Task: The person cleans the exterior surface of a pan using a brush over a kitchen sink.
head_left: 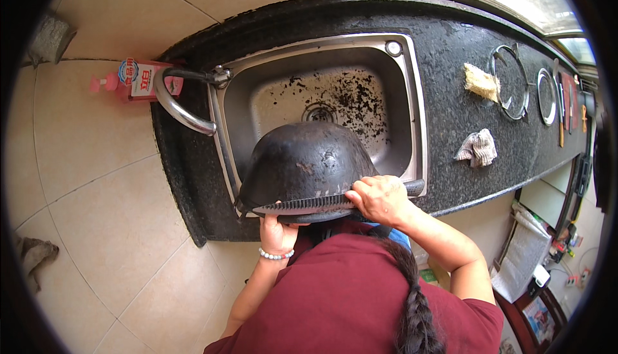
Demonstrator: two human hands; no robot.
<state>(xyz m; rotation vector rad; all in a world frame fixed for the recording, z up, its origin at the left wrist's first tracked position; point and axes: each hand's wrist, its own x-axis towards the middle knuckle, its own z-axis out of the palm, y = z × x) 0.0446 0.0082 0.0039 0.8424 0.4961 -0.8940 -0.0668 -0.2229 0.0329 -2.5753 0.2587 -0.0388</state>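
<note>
A blackened wok (302, 161) is tilted over the near side of the steel sink (420, 115), its rounded underside facing up and away from me. My left hand (277, 235) grips its near rim from below, fingers partly hidden behind it. My right hand (384, 200) is closed around a long serrated knife (299, 205) near its dark handle. The blade lies across the wok's side, close to the rim, with its toothed edge toward the far side. Dark flakes (360, 99) are scattered over the sink floor around the drain (319, 113).
A curved tap (183, 114) stands at the sink's left, beside a pink detergent bottle (145, 80). On the black counter (444, 180) to the right lie a bristle brush (481, 83), a wire ring stand (512, 83), a crumpled cloth (477, 148) and a metal ring (546, 96).
</note>
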